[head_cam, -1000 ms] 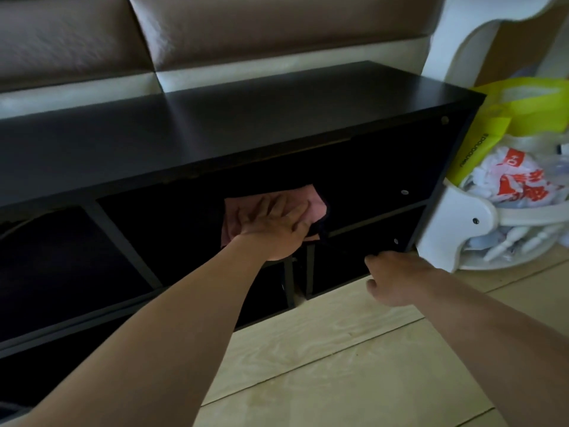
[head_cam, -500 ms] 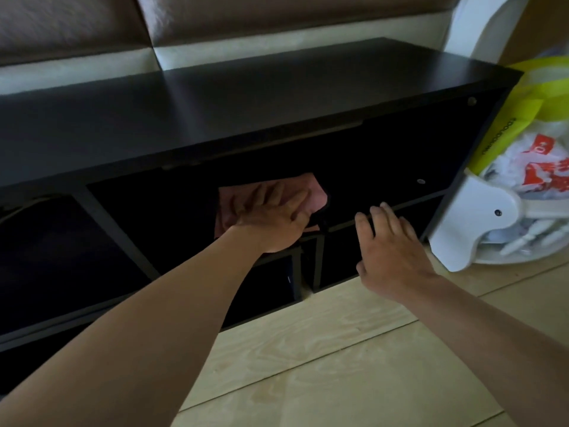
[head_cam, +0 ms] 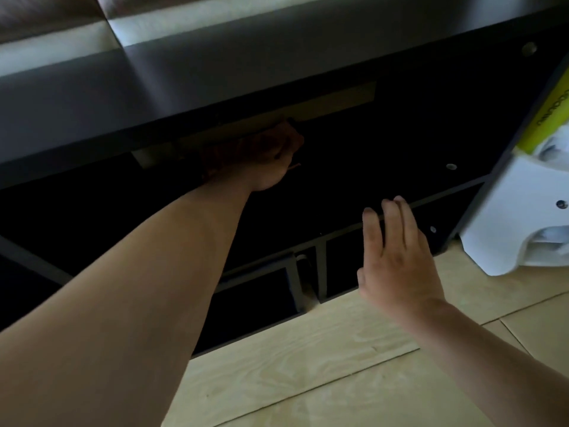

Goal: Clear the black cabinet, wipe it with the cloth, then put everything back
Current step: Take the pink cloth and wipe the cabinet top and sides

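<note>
From the head camera, the black cabinet (head_cam: 234, 78) filled the upper part of the frame, its top board running from left to right and its open shelves dark below. The left hand (head_cam: 261, 161) reached deep into an upper compartment just under the top board, in shadow, with the forearm stretching in from the lower left. The cloth (head_cam: 292, 140) showed only as a dim reddish shape at the fingers, pressed up near the underside of the top board; the hand lay over it, but the gloom hid whether the grip was closed round it or flat on it, so I cannot tell. The right hand (head_cam: 397, 260) hovered in front of the cabinet's lower right shelves, its grip wide, fingers spread and straight, holding nothing and touching nothing that could be seen. Pale wooden floor (head_cam: 308, 365) ran beneath both arms up to the cabinet's foot. Just beside the cabinet's right end stood a white piece of furniture (head_cam: 523, 217), with a yellow-green bag (head_cam: 548, 118) above it. Behind the cabinet, a padded surface (head_cam: 46, 13) with a pale band crossed the top of the frame.
</note>
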`<state>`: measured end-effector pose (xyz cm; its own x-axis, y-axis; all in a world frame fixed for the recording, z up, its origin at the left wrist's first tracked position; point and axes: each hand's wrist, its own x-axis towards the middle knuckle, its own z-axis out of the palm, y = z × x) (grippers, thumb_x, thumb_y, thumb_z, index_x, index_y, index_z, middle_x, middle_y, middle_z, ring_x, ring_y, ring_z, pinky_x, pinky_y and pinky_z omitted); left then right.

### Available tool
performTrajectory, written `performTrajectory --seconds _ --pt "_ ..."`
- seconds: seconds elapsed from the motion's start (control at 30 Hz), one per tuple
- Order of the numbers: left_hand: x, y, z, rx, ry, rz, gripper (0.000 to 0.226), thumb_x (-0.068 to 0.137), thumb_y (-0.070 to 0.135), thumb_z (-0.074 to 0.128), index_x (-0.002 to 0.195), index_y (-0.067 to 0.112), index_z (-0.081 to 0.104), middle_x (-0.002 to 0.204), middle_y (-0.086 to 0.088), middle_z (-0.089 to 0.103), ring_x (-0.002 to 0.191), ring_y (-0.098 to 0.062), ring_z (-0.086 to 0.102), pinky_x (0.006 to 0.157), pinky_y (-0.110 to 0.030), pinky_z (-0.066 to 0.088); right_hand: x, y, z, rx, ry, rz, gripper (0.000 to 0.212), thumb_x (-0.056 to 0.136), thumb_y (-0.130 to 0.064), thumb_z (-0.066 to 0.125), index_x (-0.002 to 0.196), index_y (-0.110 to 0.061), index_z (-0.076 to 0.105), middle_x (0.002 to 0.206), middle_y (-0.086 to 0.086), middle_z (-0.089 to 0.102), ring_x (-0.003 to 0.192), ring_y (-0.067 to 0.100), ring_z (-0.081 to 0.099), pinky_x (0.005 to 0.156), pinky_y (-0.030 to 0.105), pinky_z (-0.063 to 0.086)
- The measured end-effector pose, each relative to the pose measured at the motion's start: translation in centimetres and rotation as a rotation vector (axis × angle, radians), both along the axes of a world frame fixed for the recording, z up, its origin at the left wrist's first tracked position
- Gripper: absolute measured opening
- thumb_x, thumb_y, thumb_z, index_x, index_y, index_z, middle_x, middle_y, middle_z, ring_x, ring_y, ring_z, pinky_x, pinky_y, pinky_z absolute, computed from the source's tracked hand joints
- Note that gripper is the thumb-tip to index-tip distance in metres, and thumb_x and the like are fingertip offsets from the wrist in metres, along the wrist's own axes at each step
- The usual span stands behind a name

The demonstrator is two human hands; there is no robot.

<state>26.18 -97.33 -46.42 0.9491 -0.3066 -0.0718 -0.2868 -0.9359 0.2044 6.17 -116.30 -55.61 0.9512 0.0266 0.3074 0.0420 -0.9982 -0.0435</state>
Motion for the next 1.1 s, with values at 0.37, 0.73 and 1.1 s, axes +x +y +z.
performTrajectory --seconds 0.37,0.73,1.1 --pt "0.5 0.0 0.0 -0.005 0.042 0.037 0.063 0.1 0.065 0.012 0.159 0.044 0.003 0.169 0.012 0.0 0.155 -0.017 0.005 0.125 -0.037 0.003 -1.0 -1.0 1.3 -0.015 0.172 0.061 0.109 0.07 -0.032 0.073 0.155 -0.005 0.011 0.158 0.03 0.013 0.152 0.046 0.008 0.106 0.054 0.045" --pt "-9.6 2.7 0.6 0.106 0.202 0.151 0.065 0.087 0.082 0.004 0.148 0.062 -0.011 0.165 0.014 -0.021 0.152 -0.025 -0.021 0.119 -0.059 -0.01 -2.5 -0.1 6.0 -0.071 0.387 0.026 0.104 0.093 -0.031 0.061 0.156 -0.016 -0.02 0.163 0.015 -0.023 0.152 0.032 -0.023 0.113 0.043 0.038" --pt "-17.6 7.0 -0.9 0.179 0.163 0.062 0.063 0.095 0.073 0.016 0.15 0.057 -0.011 0.166 0.009 -0.021 0.152 -0.024 -0.022 0.113 -0.067 -0.008 -2.0 8.1 9.5 -0.111 0.426 0.099 0.095 0.096 -0.042 0.055 0.16 -0.015 -0.01 0.167 0.016 -0.015 0.154 0.032 -0.012 0.125 0.052 0.005"
